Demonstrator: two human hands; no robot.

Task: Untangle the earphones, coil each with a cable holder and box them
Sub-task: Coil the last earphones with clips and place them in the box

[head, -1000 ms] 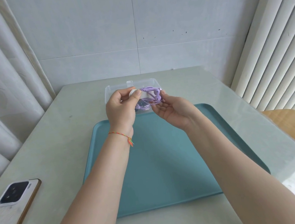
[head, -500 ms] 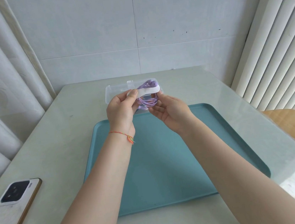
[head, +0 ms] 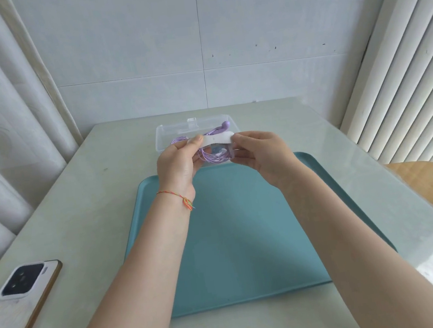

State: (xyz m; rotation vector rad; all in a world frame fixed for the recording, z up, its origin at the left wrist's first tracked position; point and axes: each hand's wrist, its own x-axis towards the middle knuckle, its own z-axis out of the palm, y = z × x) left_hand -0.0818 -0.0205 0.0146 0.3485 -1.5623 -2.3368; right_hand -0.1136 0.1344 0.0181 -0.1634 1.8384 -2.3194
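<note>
A coil of purple earphones (head: 213, 156) hangs between my two hands, above the far edge of the teal tray (head: 245, 231). One earbud sticks up at the upper right of the coil. A white cable holder strap (head: 217, 139) runs across the top of the coil. My left hand (head: 178, 165) pinches the strap's left end together with the coil. My right hand (head: 259, 153) pinches the strap's right end. Behind them lies a clear plastic box (head: 173, 132), open, with something bluish showing inside through the coil.
A phone (head: 21, 296) lies camera side up near the table's left front edge. Curtains hang on the left, vertical blinds on the right. A wooden seat (head: 431, 186) stands beyond the table's right edge. The wall is close behind the box.
The strap has been drawn out flat across the top of the coil. My right hand moved from under the coil to the strap's right end, and both hands rose slightly.
</note>
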